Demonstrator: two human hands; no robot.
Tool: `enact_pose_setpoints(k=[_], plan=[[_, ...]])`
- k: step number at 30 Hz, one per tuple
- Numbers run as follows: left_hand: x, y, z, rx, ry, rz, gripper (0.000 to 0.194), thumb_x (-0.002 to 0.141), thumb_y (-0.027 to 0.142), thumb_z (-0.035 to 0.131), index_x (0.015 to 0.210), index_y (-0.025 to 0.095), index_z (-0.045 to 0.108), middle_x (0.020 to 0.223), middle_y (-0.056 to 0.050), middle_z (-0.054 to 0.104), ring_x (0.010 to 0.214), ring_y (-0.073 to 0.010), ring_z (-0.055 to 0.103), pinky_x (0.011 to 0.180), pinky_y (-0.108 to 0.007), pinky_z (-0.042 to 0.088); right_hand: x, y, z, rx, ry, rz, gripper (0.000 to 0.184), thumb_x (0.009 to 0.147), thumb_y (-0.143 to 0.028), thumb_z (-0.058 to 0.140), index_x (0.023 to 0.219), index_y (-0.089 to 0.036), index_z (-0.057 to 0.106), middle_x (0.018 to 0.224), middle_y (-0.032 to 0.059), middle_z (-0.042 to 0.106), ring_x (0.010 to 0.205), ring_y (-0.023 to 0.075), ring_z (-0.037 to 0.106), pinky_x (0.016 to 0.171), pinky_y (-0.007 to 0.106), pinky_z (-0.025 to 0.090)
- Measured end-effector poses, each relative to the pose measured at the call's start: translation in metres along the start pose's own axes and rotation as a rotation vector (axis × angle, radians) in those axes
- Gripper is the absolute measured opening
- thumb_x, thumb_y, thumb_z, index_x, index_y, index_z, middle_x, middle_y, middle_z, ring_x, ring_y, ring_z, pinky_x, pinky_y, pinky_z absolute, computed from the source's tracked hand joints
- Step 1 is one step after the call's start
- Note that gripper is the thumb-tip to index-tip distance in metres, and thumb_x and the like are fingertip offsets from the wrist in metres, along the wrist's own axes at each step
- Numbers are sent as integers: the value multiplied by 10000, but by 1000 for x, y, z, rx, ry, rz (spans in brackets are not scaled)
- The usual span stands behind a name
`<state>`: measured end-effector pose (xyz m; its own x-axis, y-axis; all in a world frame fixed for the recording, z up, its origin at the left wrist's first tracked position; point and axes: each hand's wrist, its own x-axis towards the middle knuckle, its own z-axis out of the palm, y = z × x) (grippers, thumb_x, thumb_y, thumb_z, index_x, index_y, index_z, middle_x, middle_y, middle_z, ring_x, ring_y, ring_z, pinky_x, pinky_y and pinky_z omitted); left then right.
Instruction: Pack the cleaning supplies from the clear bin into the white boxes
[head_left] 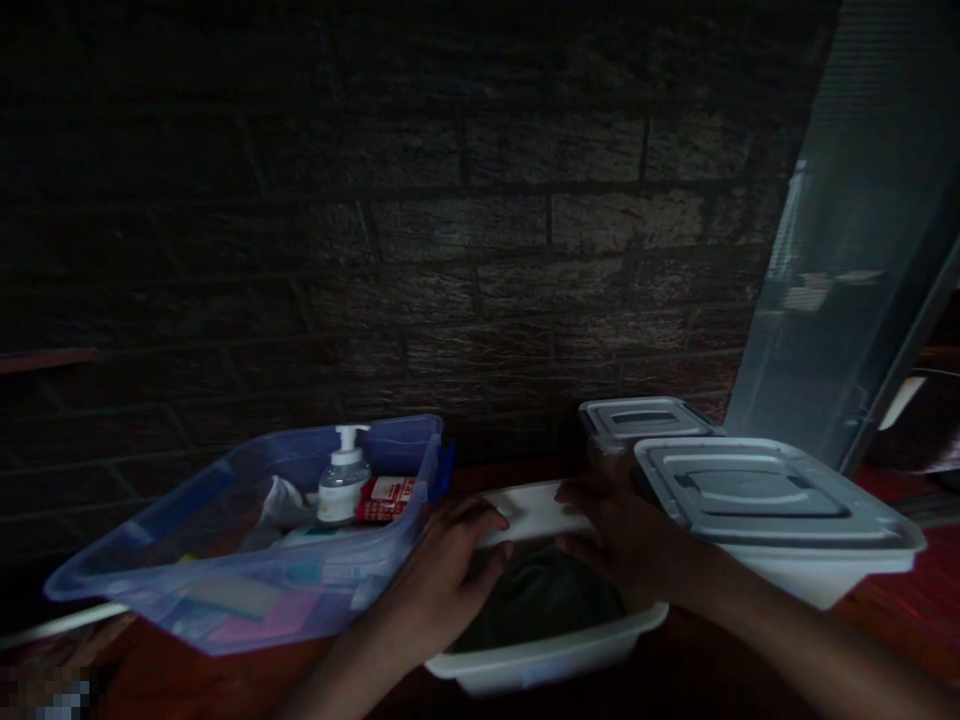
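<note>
A white plastic bin (555, 660) stands in front of me with dark, folded cloth (544, 595) inside it. My left hand (457, 565) reaches over the bin's left side, its thumb and fingers apart above the cloth. From the right, my right hand (622, 540) comes over the opposite side, with its fingers spread near the far rim and the thumb near the cloth. Both hands look open, and neither plainly grips anything. Dim light and blur hide exactly where the fingertips touch.
On the left stands a clear bluish tub (300, 545) holding a pump bottle (345, 485), a red packet (386, 497) and other items. To the right are a large grey-lidded box (780, 500) and a smaller lidded box (645, 418). A dark brick wall (480, 230) rises behind.
</note>
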<state>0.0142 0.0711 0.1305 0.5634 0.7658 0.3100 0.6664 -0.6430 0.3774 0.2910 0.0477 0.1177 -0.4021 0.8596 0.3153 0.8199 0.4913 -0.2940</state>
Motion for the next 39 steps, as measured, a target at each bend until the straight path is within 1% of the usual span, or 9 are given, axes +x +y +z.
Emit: enact_pose_setpoints(k=[6, 10, 12, 14, 18, 25, 30, 34, 39], plan=[[30, 2, 0, -103, 71, -3, 210, 1022, 321, 525, 1139, 264, 690, 1198, -47, 702, 1177, -237, 637, 1022, -405, 482, 27, -8, -13, -108, 38, 9, 447, 1020, -412, 580, 1393, -170, 627, 1395, 140, 617, 1307, 307, 564, 1131, 477, 424], [43, 1, 7, -139, 50, 38, 221, 1025, 270, 517, 1168, 273, 685, 1231, -36, 695, 1206, -228, 626, 1058, -394, 462, 45, -15, -15, -229, -66, 42, 375, 1055, -322, 515, 1372, -185, 660, 1342, 155, 662, 1269, 349, 597, 1072, 524, 454], [43, -2, 7, -174, 33, 32, 238, 1038, 266, 496, 1193, 288, 676, 1228, -20, 704, 1200, -216, 632, 1055, -379, 460, 48, -15, -10, -247, -104, 41, 343, 1052, -227, 487, 1324, -184, 693, 1309, 155, 684, 1240, 334, 622, 1059, 491, 472], [40, -6, 5, -210, 20, 7, 244, 1051, 283, 483, 1213, 305, 664, 1221, 4, 715, 1195, -199, 636, 1051, -361, 458, 48, -13, -4, -226, -85, 33, 354, 1036, -168, 480, 1313, -192, 698, 1278, 145, 702, 1194, 303, 656, 1051, 438, 489], [35, -9, 5, -211, 3, -22, 254, 1060, 294, 470, 1247, 316, 640, 1256, 20, 699, 1209, -182, 626, 1050, -352, 460, 45, -7, 5, -174, -7, 60, 370, 1021, -166, 486, 1324, -216, 694, 1262, 125, 714, 1133, 282, 693, 1017, 393, 521], [33, -6, 11, -68, -73, -31, 280, 1057, 303, 453, 1305, 314, 581, 1328, -16, 654, 1209, -234, 626, 1060, -455, 473, 40, -6, 12, -127, 13, 47, 381, 1006, -135, 498, 1336, -199, 677, 1316, 127, 687, 1200, 273, 665, 1051, 399, 521], [31, -6, 12, -5, -83, -36, 433, 1057, 385, 465, 1471, 256, 471, 1456, -77, 606, 1346, -272, 564, 1137, -484, 438, 36, 1, 20, -147, 51, 32, 356, 1018, -189, 503, 1319, -210, 693, 1270, 123, 710, 1167, 306, 681, 1043, 480, 535], [31, -5, 12, 55, -93, -2, 455, 1055, 388, 462, 1483, 238, 493, 1435, -96, 614, 1341, -295, 566, 1143, -505, 440, 35, 8, 27, -137, 76, 14, 369, 1051, -224, 442, 1316, -205, 698, 1204, 127, 737, 1124, 313, 704, 1033, 515, 539], [30, -5, 13, 73, -68, 6, 440, 1043, 378, 483, 1460, 243, 525, 1388, -96, 633, 1315, -300, 583, 1124, -492, 464, 34, 12, 30, -141, 138, -41, 374, 1041, -197, 434, 1300, -196, 704, 1266, 138, 718, 1174, 316, 692, 1048, 518, 535]])
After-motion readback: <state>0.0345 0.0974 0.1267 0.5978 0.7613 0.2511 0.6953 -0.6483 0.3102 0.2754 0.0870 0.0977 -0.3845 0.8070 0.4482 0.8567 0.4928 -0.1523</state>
